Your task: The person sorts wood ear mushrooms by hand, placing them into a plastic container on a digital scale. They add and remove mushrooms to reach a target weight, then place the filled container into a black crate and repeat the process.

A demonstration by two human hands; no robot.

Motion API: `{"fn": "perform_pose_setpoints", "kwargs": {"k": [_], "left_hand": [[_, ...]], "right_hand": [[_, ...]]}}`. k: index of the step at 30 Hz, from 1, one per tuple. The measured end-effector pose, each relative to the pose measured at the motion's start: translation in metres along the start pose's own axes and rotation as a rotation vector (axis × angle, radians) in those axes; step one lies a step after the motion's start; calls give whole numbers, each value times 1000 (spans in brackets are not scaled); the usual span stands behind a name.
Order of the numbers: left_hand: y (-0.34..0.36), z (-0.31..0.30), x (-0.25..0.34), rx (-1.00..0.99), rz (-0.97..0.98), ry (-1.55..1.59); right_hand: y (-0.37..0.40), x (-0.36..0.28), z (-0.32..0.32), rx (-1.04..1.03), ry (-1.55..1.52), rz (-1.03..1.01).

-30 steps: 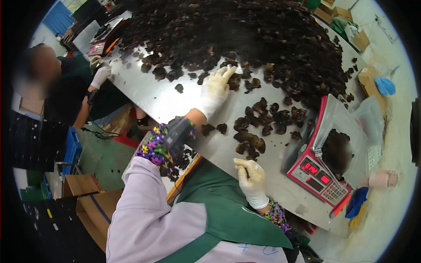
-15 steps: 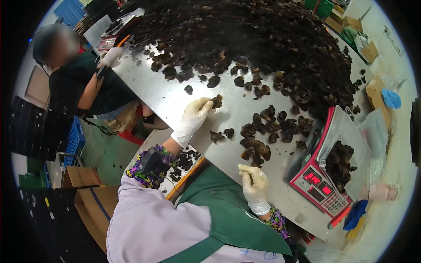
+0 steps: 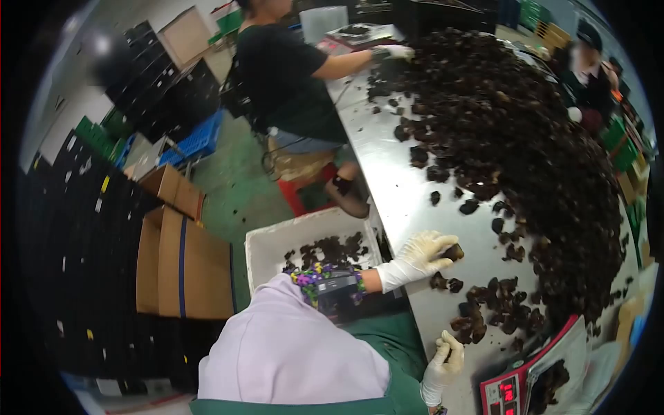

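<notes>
My left hand (image 3: 420,260), in a white glove, is over the metal table (image 3: 391,190) and pinches a dark brown fungus-like piece (image 3: 454,253) at its fingertips. Just beyond it lie a few loose pieces (image 3: 446,283). Nearer to me, at the table's edge, my gloved right hand (image 3: 444,365) has its fingers curled together, with nothing visible in them. A loose cluster of pieces (image 3: 505,304) lies between my hands and the large dark heap (image 3: 526,138). At the lower right, a red scale (image 3: 499,395) bears more pieces (image 3: 550,387).
Below the table's left edge is a white foam box (image 3: 263,252) with dark pieces inside. A co-worker (image 3: 283,76) sits at the far left side, one gloved hand at the heap. Another person (image 3: 588,76) is at the far right. Cardboard boxes (image 3: 197,266) stand on the left.
The view has swung left, so the table, scale and hands appear farther right and the foam box shows more. My left hand still holds a piece. The co-worker's arm now reaches to the heap.
</notes>
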State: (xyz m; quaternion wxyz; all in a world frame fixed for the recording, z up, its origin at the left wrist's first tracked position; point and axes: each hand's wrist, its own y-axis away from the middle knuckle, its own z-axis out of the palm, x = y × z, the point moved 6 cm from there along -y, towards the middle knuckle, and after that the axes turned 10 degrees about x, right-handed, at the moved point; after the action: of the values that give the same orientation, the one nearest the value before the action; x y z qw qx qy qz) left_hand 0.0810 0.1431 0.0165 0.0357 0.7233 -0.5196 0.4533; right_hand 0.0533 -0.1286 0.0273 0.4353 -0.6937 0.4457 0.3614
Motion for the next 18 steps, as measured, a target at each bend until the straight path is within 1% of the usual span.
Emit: {"fn": "perform_pose_setpoints", "kwargs": {"k": [2, 5, 6, 9, 11, 13, 17, 18], "left_hand": [[8, 1, 7, 56, 93, -31], [14, 2, 14, 56, 131, -105], [14, 5, 12, 45, 106, -112], [14, 3, 16, 51, 136, -123], [14, 3, 17, 36, 136, -125], [13, 4, 14, 9, 85, -115], [12, -2, 21, 90, 172, -102], [14, -2, 21, 86, 165, -94]], "right_hand": [[0, 2, 1, -27, 16, -9], [-1, 3, 1, -16, 52, -16], [-1, 2, 1, -11, 59, -24], [-3, -8, 2, -14, 68, -67], [-2, -6, 0, -16, 68, -60], [0, -3, -1, -6, 62, -61], [3, -4, -3, -19, 52, -31], [3, -5, -2, -5, 47, -74]]}}
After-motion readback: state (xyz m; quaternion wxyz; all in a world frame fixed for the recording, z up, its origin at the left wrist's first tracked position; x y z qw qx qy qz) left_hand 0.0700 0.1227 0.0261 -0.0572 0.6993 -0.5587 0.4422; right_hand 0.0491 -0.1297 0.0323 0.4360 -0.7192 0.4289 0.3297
